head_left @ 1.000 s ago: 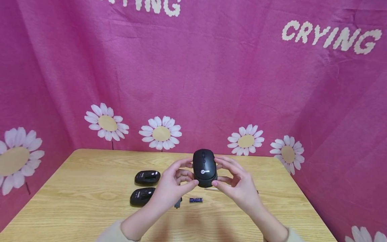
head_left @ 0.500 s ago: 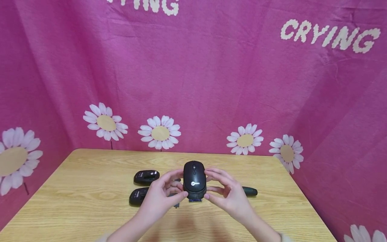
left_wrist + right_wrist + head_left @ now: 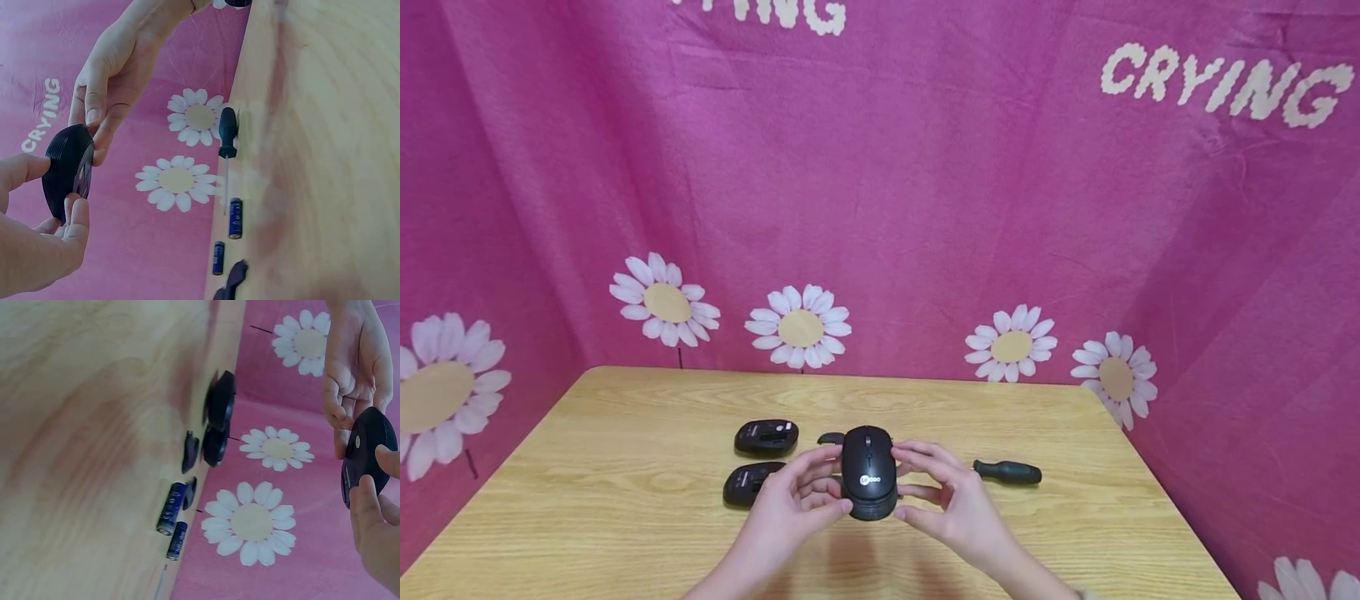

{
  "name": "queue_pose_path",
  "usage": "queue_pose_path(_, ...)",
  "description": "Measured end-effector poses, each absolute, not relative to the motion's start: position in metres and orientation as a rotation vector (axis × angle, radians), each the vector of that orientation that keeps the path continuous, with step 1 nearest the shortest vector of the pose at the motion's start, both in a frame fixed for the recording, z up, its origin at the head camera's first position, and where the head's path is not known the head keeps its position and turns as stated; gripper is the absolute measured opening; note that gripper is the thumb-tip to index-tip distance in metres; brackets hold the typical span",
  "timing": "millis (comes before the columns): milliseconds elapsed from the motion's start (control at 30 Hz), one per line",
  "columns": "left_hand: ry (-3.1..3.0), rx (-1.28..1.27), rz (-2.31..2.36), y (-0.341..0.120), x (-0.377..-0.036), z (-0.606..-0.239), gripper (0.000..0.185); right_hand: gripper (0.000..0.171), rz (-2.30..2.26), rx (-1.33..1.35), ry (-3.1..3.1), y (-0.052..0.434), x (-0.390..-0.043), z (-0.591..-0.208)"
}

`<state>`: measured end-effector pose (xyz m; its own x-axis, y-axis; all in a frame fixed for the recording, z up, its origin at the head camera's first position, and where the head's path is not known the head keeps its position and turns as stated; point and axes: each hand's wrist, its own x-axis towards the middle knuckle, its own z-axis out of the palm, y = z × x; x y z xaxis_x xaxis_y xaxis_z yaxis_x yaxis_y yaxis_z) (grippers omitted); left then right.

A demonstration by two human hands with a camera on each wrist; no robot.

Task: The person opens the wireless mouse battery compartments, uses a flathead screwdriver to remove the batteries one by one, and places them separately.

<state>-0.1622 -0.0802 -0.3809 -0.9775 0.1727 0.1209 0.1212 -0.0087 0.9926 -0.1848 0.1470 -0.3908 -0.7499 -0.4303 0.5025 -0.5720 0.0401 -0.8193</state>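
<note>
A black computer mouse [image 3: 868, 458] is held above the table, its buttons and wheel facing up and a white logo near its lower end. My left hand [image 3: 793, 497] grips its left side between thumb and fingers. On the opposite side, my right hand [image 3: 953, 504] pinches it the same way. The right wrist view shows part of the underside of this mouse [image 3: 361, 450], with fingers covering some of it.
Two more black mice [image 3: 766, 437] lie bottom up on the left of the wooden table [image 3: 647, 500]. A screwdriver [image 3: 1011, 472] lies to the right. Two blue batteries [image 3: 235, 219] and small dark covers [image 3: 190, 452] lie between. A pink curtain [image 3: 910, 208] hangs behind.
Both hands have brought the mouse down and to the left, closer to the table. The screwdriver handle, hidden earlier behind the right hand, now shows fully; the batteries are now hidden in the head view.
</note>
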Motion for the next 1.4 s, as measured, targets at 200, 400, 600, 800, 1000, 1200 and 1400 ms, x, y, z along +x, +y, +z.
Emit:
queue_pose_path(200,2.113,0.302,2.174,-0.08,-0.16,-0.39,0.064,0.054,1.785,1.032,-2.21,0.149,-0.184,-0.4)
queue_pose_path(400,2.099,0.334,2.19,-0.08,-0.159,-0.396,0.064,0.05,1.771,1.061,-2.15,0.148,-0.184,-0.406)
queue_pose_path(600,2.12,0.321,2.199,-0.078,-0.16,-0.401,0.063,0.049,1.764,1.043,-2.142,0.146,-0.185,-0.408)
queue_pose_path(800,2.198,0.31,2.168,-0.077,-0.159,-0.401,0.062,0.046,1.738,0.951,-2.182,0.142,-0.182,-0.407)
queue_pose_path(1000,2.382,0.358,2.094,-0.074,-0.157,-0.402,0.063,0.048,1.677,0.912,-2.204,0.14,-0.18,-0.407)
queue_pose_path(1200,2.746,0.454,1.902,-0.073,-0.155,-0.404,0.059,0.051,1.658,0.863,-2.249,0.138,-0.177,-0.407)
queue_pose_path(1400,2.918,0.494,1.758,-0.072,-0.154,-0.405,0.053,0.048,1.617,0.894,-2.237,0.137,-0.176,-0.409)
